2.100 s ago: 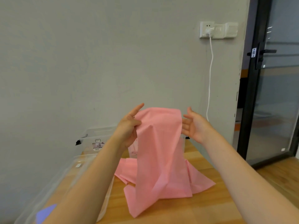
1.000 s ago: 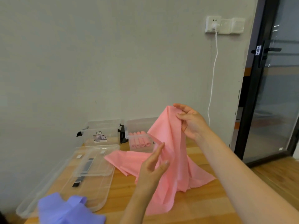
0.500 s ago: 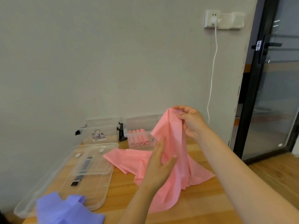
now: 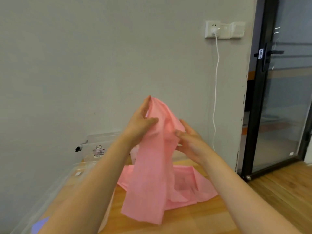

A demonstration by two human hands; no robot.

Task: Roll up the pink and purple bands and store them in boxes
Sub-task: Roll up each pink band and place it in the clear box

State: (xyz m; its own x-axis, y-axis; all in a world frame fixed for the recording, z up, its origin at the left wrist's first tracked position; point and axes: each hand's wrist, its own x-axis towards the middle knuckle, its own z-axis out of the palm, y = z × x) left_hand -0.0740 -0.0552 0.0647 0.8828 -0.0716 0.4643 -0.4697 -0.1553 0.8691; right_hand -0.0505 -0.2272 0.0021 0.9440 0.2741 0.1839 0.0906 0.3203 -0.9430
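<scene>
Holding a pink band (image 4: pixel 152 159) up above a wooden table (image 4: pixel 194 222), the left hand (image 4: pixel 141 123) pinches its top between thumb and straightened fingers. Lower on the right side, the right hand (image 4: pixel 189 141) grips the band with fingers extended, thumb against the cloth. Its loose tail drapes onto the table, beside clear plastic boxes (image 4: pixel 101 144) by the wall; a purple band (image 4: pixel 39 226) peeks in bottom left.
</scene>
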